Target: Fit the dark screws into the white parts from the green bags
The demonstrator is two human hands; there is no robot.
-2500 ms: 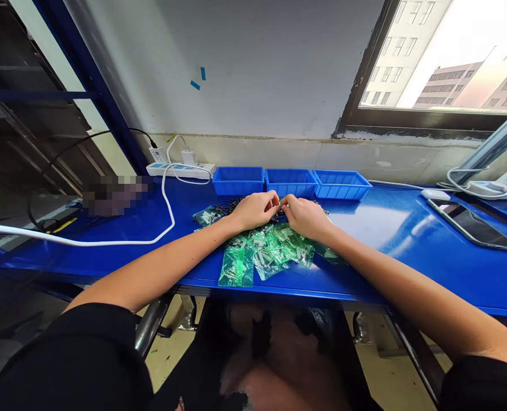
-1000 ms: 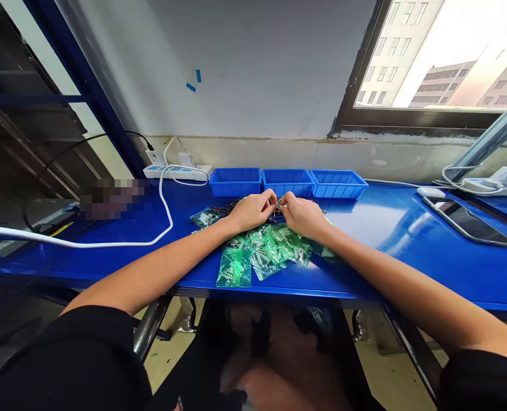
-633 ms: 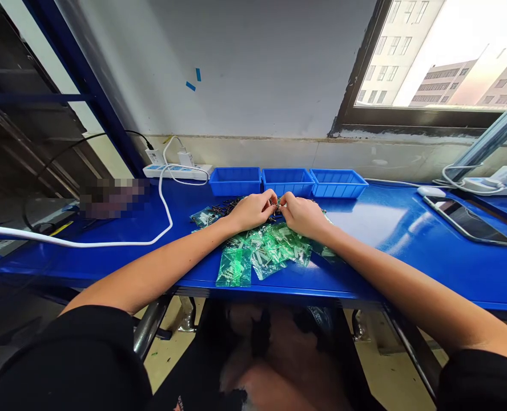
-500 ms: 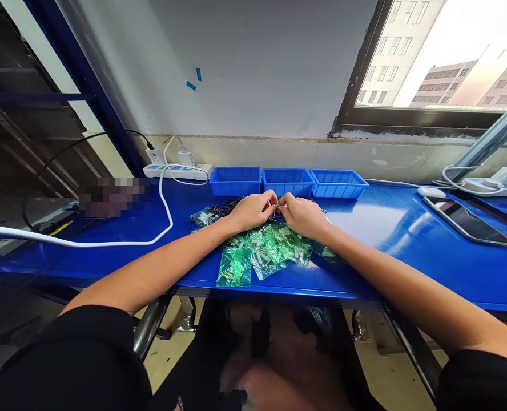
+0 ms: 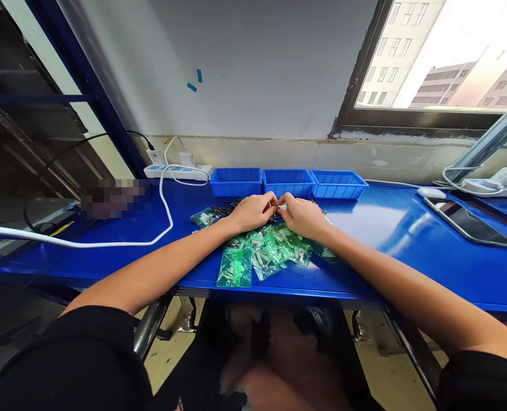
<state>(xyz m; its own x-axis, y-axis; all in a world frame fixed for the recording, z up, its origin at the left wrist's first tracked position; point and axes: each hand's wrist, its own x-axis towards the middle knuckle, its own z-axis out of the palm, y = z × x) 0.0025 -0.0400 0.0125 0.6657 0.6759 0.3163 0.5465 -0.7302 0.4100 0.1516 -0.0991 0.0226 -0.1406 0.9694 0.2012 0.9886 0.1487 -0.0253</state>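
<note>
My left hand point(image 5: 254, 211) and my right hand point(image 5: 301, 214) meet above a pile on the blue table, fingertips pinched close together. Between them is a small dark, thin piece, partly covered by the fingers; its kind is too small to make out. Beneath and in front of my hands lie several green-tinted clear plastic bags point(image 5: 274, 245) with small pale pieces inside. One flat bag point(image 5: 234, 267) rests nearest the table's front edge. Loose dark screw-like pieces point(image 5: 232, 206) are heaped behind my left wrist, partly hidden by it.
Three blue plastic bins stand side by side behind my hands: left bin point(image 5: 236, 184), middle bin point(image 5: 288, 184), right bin point(image 5: 339, 185). A power strip point(image 5: 176, 172) and white cable point(image 5: 168, 214) lie to the left. On the right lies a phone point(image 5: 467, 220).
My hands stay almost in place over the pile. The fingertips have shifted very slightly around the small piece; the bags and bins look unmoved.
</note>
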